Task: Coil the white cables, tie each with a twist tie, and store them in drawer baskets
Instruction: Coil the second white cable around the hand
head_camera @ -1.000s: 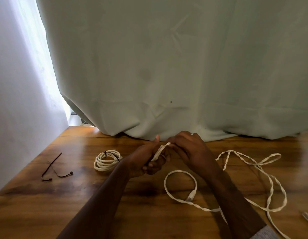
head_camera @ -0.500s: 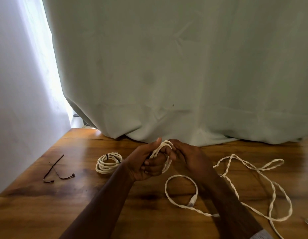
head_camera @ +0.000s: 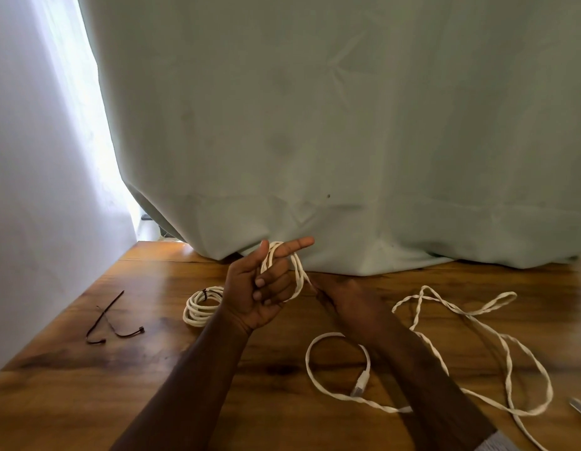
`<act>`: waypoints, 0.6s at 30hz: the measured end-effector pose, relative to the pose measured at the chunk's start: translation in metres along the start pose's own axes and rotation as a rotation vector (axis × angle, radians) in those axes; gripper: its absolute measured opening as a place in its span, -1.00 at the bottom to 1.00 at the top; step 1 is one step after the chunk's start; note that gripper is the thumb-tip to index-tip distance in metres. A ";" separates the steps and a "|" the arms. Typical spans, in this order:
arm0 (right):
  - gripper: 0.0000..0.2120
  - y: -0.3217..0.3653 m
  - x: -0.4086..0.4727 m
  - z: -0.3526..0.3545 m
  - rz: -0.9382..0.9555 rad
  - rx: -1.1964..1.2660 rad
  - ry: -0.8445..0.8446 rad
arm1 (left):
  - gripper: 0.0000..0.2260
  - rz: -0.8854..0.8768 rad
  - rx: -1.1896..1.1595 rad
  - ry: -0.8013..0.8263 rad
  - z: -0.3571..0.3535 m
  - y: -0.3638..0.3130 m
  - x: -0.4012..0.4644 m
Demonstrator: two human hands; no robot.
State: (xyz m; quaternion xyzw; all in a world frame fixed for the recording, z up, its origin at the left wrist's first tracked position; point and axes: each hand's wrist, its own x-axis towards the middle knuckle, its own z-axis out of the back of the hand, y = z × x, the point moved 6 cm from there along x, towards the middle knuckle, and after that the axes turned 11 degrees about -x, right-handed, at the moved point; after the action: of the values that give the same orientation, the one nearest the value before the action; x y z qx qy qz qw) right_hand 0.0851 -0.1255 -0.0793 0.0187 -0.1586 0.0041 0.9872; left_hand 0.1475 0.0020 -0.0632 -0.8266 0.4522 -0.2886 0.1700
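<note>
The wooden table [head_camera: 71, 392] carried a coiled white cable [head_camera: 201, 307] bound with a dark tie, two dark twist ties [head_camera: 112, 323] lying crossed near the left edge, and a loose white cable [head_camera: 471, 349] looping across the right side, its plug [head_camera: 360, 384] resting flat.

1. The finished coil of white cable [head_camera: 203, 305] lies on the wooden tabletop [head_camera: 71, 379], just left of the left hand [head_camera: 260, 291].
2. The dark twist ties [head_camera: 112, 323] lie further left of that hand.
3. The loose white flat cable [head_camera: 477, 349] sprawls to its right, looped over its index finger.
4. The pale green curtain [head_camera: 347, 125] hangs behind the left hand.
</note>
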 end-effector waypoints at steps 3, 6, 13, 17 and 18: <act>-0.69 0.004 0.000 -0.001 0.000 -0.043 0.026 | -0.41 -0.041 -0.010 -0.035 0.003 0.001 0.003; -0.66 0.010 -0.002 -0.002 0.048 -0.108 0.075 | -0.36 -0.129 -0.020 -0.086 0.007 -0.007 0.003; -0.62 0.023 -0.002 -0.002 0.112 -0.118 0.071 | -0.43 -0.358 0.092 -0.364 0.028 -0.023 0.001; -0.62 0.024 -0.002 0.000 0.108 -0.108 0.052 | -0.38 -0.389 0.180 -0.454 0.034 -0.023 0.001; -0.63 0.023 -0.002 0.001 0.101 -0.106 0.048 | -0.38 -0.402 0.188 -0.472 0.035 -0.024 0.001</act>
State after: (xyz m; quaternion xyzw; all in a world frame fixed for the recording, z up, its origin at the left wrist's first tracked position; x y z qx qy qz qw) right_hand 0.0827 -0.1029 -0.0778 -0.0416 -0.1354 0.0460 0.9888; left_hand 0.1850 0.0148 -0.0770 -0.9241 0.1995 -0.1575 0.2855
